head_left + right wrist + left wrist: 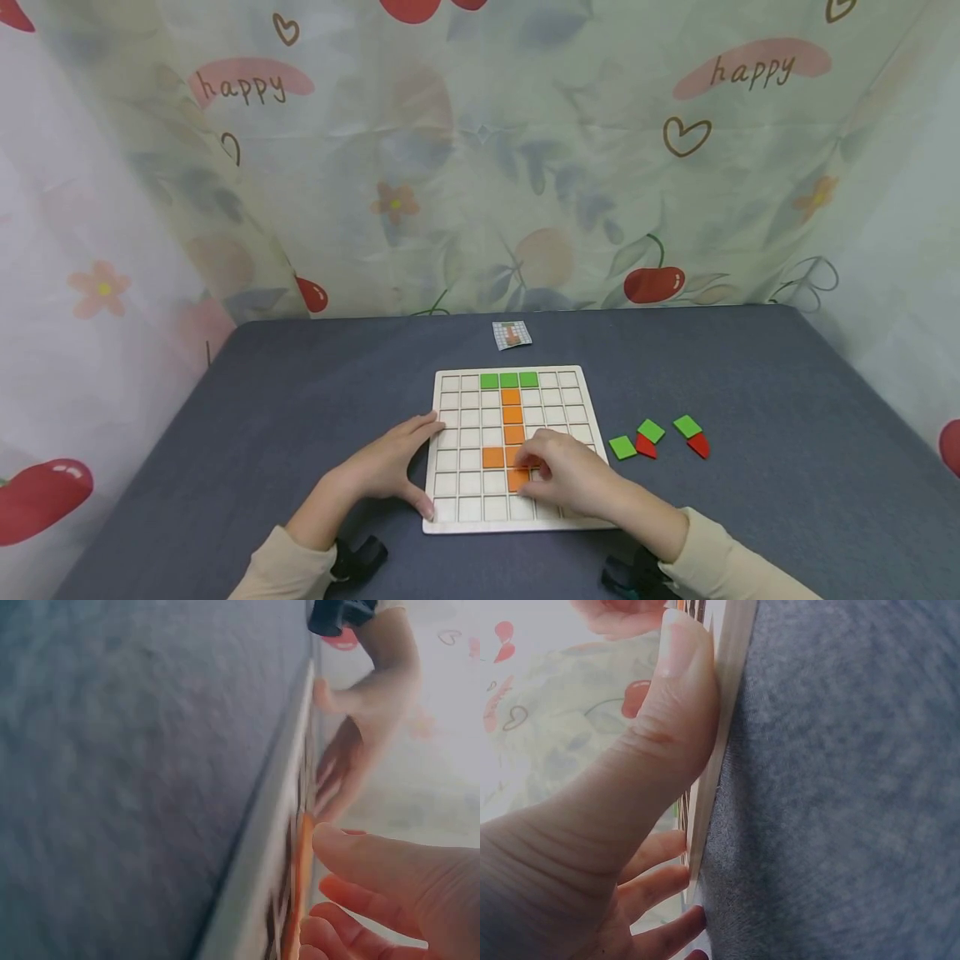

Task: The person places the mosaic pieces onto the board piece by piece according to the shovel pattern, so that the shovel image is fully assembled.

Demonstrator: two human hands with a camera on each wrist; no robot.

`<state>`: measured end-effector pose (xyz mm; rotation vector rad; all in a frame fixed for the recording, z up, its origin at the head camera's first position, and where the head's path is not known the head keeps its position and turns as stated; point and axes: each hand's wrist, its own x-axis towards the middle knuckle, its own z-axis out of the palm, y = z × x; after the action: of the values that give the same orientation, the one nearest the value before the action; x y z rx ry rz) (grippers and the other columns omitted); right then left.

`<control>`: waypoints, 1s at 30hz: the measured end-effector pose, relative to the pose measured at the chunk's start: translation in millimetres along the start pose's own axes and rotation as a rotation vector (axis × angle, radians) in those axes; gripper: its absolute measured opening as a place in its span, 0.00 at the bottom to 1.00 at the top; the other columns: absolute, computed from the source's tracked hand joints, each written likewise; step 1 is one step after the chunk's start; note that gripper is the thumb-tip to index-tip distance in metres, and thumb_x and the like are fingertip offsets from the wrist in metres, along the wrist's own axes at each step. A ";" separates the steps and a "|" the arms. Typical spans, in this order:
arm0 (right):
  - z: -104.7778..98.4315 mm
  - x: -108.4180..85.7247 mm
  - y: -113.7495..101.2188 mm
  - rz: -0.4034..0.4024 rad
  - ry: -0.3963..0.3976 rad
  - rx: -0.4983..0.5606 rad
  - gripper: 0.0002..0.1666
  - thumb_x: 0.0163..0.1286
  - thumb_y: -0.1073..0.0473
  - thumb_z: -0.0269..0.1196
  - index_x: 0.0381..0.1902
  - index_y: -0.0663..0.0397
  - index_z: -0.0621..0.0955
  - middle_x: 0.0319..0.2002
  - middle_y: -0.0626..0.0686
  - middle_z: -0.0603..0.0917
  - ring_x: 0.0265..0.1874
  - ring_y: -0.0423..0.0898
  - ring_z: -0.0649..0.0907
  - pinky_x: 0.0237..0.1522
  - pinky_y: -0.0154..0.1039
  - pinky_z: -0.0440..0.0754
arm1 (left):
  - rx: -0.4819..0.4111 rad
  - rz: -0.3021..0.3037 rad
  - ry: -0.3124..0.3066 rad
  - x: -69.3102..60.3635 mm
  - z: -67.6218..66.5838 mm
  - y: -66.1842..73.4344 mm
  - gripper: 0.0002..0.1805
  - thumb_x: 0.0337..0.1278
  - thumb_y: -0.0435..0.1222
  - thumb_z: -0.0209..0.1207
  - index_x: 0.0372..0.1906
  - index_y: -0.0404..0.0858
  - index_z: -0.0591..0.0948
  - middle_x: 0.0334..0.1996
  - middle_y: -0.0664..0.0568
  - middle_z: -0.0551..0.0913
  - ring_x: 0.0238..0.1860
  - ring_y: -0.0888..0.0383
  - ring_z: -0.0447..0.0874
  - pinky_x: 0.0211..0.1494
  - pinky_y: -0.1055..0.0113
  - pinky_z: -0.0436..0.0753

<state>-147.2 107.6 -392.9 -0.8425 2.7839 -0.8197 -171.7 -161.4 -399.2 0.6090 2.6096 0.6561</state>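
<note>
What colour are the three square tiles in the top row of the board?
Green; the three square tiles show best in the head view.

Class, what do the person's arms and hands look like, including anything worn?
The left sleeve and right sleeve are plain cream. One black device sits near the left cuff, another near the right. The left hand and right hand wear no gloves.

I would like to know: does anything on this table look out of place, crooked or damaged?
Nothing looks spilled or damaged. Slightly untidy: three loose green tiles and two red pieces lie at angles right of the board, unlike the green row squared in its grid. The small card beyond it sits a little turned.
</note>
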 end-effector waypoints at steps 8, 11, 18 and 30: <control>-25.5 -7.3 22.8 0.066 0.083 0.008 0.11 0.54 0.60 0.70 0.36 0.55 0.83 0.29 0.48 0.80 0.22 0.35 0.72 0.25 0.27 0.71 | 0.009 -0.008 -0.005 0.7 -0.6 0.7 0.64 0.18 0.54 0.76 0.70 0.37 0.59 0.73 0.43 0.54 0.72 0.42 0.53 0.69 0.45 0.61; -38.2 -12.1 36.7 0.093 0.122 0.000 0.12 0.55 0.60 0.69 0.37 0.57 0.82 0.30 0.49 0.80 0.23 0.36 0.71 0.24 0.28 0.71 | 0.019 -0.009 -0.002 0.9 -0.5 0.8 0.64 0.18 0.55 0.76 0.70 0.37 0.60 0.73 0.42 0.54 0.72 0.42 0.53 0.69 0.45 0.61; -63.1 -25.3 69.7 0.154 0.173 -0.006 0.12 0.57 0.60 0.67 0.39 0.58 0.82 0.33 0.52 0.82 0.24 0.37 0.73 0.24 0.30 0.72 | 0.029 -0.007 0.008 0.7 0.6 0.6 0.64 0.17 0.55 0.76 0.70 0.37 0.60 0.72 0.42 0.55 0.72 0.41 0.53 0.69 0.45 0.61; -72.4 -42.7 98.1 0.141 0.047 -0.004 0.18 0.53 0.57 0.71 0.41 0.57 0.82 0.34 0.51 0.82 0.26 0.37 0.75 0.28 0.31 0.73 | 0.058 0.009 0.012 2.0 0.9 2.1 0.64 0.16 0.55 0.76 0.69 0.36 0.61 0.72 0.40 0.56 0.72 0.41 0.55 0.69 0.47 0.62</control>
<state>-177.3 233.1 -385.5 -0.6272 2.8466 -0.8204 -172.4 -158.5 -399.3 0.6371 2.6467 0.5906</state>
